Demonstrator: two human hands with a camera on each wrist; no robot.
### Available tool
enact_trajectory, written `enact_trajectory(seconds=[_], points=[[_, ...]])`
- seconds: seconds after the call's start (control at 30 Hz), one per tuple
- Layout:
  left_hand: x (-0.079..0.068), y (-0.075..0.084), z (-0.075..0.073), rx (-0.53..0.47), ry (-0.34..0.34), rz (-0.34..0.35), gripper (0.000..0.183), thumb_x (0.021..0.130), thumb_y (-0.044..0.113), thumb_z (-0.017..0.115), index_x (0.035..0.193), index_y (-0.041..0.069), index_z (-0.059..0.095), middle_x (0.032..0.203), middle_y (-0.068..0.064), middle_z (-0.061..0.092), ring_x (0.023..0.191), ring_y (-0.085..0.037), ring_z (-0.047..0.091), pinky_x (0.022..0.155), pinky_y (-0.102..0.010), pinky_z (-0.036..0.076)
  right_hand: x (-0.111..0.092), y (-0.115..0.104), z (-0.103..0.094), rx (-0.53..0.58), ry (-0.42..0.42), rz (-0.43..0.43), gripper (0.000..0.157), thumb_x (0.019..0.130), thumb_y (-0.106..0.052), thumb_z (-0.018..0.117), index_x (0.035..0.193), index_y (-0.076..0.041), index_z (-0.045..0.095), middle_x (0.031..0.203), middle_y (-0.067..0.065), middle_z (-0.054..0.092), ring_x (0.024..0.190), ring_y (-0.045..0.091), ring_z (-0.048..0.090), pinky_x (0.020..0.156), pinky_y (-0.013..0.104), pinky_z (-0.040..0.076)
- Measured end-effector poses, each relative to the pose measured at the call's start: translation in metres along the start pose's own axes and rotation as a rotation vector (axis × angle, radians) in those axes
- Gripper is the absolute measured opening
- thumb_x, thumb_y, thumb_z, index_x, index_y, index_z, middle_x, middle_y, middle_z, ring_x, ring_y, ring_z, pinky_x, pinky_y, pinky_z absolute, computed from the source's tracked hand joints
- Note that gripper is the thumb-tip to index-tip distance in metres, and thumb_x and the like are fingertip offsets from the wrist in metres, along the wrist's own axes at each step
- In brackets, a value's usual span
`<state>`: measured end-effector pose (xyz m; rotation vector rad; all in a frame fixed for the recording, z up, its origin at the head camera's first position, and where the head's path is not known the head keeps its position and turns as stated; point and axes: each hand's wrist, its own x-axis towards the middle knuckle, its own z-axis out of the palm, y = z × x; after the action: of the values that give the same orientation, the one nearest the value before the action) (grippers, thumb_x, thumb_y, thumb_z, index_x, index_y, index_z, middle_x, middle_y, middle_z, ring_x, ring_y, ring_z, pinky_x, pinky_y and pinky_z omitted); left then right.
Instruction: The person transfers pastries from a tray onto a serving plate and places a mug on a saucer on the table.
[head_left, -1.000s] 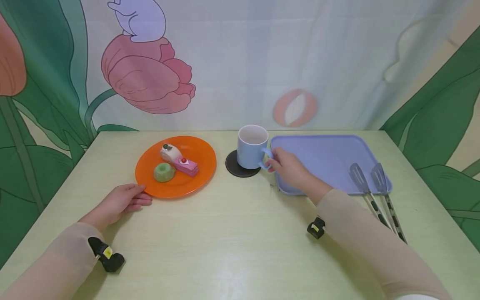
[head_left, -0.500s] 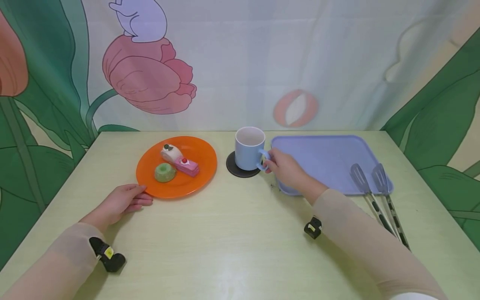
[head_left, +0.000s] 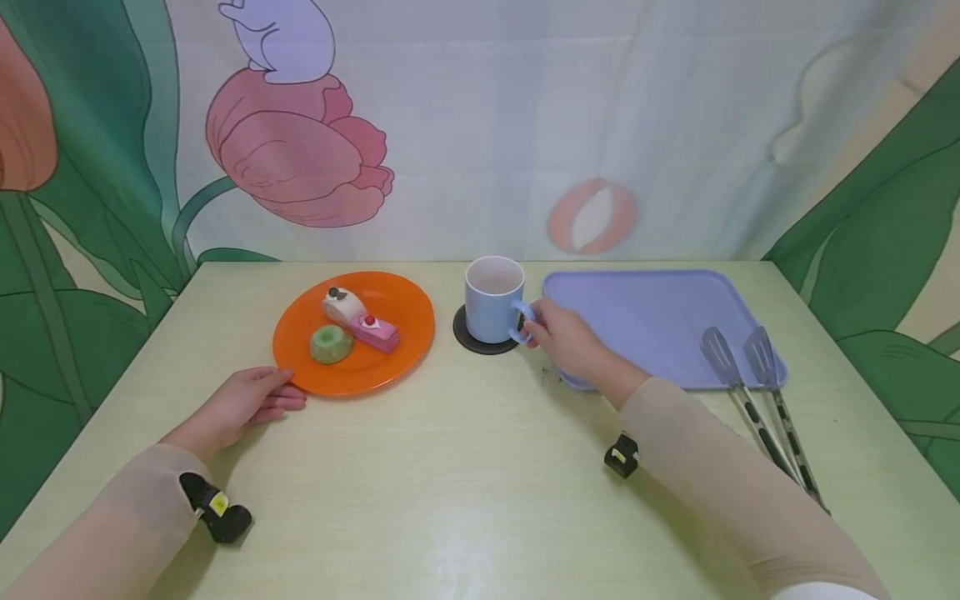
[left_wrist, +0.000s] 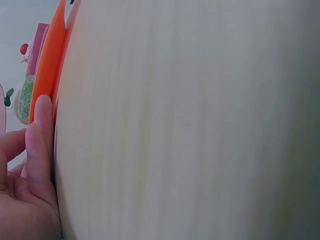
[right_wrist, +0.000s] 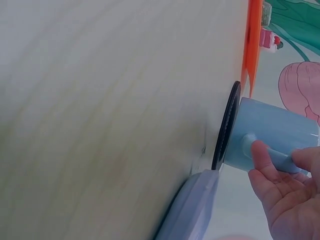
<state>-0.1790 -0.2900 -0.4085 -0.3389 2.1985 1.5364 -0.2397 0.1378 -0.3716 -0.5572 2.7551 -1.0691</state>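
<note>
In the head view a light blue mug point(head_left: 493, 302) stands upright on a round black coaster point(head_left: 487, 348). My right hand point(head_left: 568, 337) grips its handle from the right, with fingertips curled at the handle in the right wrist view. The mug's base looks to be against the coaster point(right_wrist: 229, 125) there. At the left, my left hand point(head_left: 243, 402) pinches the near-left rim of an orange plate point(head_left: 408, 321), thumb above and fingers below. On that plate lie a green ring-shaped cake point(head_left: 330, 344), a pink cake slice point(head_left: 375, 332) and a white cake piece point(head_left: 342, 305).
A lavender tray point(head_left: 637, 308) lies right of the mug, behind my right forearm. Two slotted spatulas point(head_left: 722, 354) lean across its near-right edge, their handles partly behind the sleeve. A printed curtain point(head_left: 465, 125) hangs behind the pale table point(head_left: 420, 483).
My right hand has shifted the mug slightly left and toward me, so it now sits more centrally over the coaster. The left hand and the plate have stayed in place.
</note>
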Motion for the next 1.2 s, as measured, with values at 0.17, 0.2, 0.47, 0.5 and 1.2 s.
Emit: enact_trajectory(seconds=[0.17, 0.2, 0.47, 0.5, 1.2], points=[[-0.0005, 0.0015, 0.0003, 0.001, -0.003, 0.001, 0.052, 0.101, 0.035, 0.037, 0.133, -0.006, 0.038, 0.090, 0.002, 0.068, 0.083, -0.007, 0.066, 0.072, -0.018, 0.051, 0.0009, -0.0019, 0.0015, 0.012, -0.004, 0.014, 0.018, 0.100, -0.012, 0.044, 0.110, 0.000, 0.050, 0.100, 0.013, 0.065, 0.089, 0.023, 0.063, 0.073, 0.034, 0.048], [-0.0005, 0.0014, 0.0003, 0.001, -0.002, 0.000, 0.052, 0.101, 0.035, 0.037, 0.133, -0.006, 0.038, 0.089, 0.002, 0.068, 0.083, -0.007, 0.066, 0.072, -0.018, 0.051, 0.0013, -0.0019, 0.0020, 0.013, -0.007, 0.015, 0.018, 0.100, -0.013, 0.044, 0.111, 0.000, 0.049, 0.100, 0.012, 0.065, 0.090, 0.023, 0.063, 0.072, 0.033, 0.048], [0.0002, -0.0009, -0.0018, 0.000, 0.000, -0.007, 0.054, 0.101, 0.037, 0.037, 0.135, -0.005, 0.037, 0.092, 0.000, 0.068, 0.085, -0.008, 0.066, 0.074, -0.019, 0.051, 0.0025, -0.0009, 0.0062, 0.020, -0.021, 0.023, 0.018, 0.098, -0.012, 0.047, 0.110, 0.001, 0.051, 0.098, 0.014, 0.065, 0.090, 0.024, 0.063, 0.071, 0.032, 0.049], [0.0006, -0.0009, -0.0020, 0.000, 0.000, -0.006, 0.054, 0.101, 0.037, 0.037, 0.134, -0.005, 0.037, 0.092, 0.000, 0.068, 0.086, -0.008, 0.066, 0.074, -0.019, 0.051, 0.0025, -0.0007, 0.0065, 0.020, -0.021, 0.025, 0.017, 0.098, -0.011, 0.047, 0.110, 0.001, 0.050, 0.097, 0.015, 0.065, 0.090, 0.024, 0.063, 0.071, 0.033, 0.049], [0.0036, -0.0010, -0.0013, 0.012, -0.011, 0.003, 0.054, 0.101, 0.036, 0.037, 0.134, -0.006, 0.037, 0.091, 0.001, 0.068, 0.085, -0.007, 0.066, 0.075, -0.019, 0.051, -0.0011, -0.0023, 0.0075, 0.076, -0.012, 0.068, 0.021, 0.098, -0.013, 0.047, 0.114, 0.001, 0.049, 0.102, 0.017, 0.064, 0.093, 0.025, 0.064, 0.073, 0.034, 0.050]])
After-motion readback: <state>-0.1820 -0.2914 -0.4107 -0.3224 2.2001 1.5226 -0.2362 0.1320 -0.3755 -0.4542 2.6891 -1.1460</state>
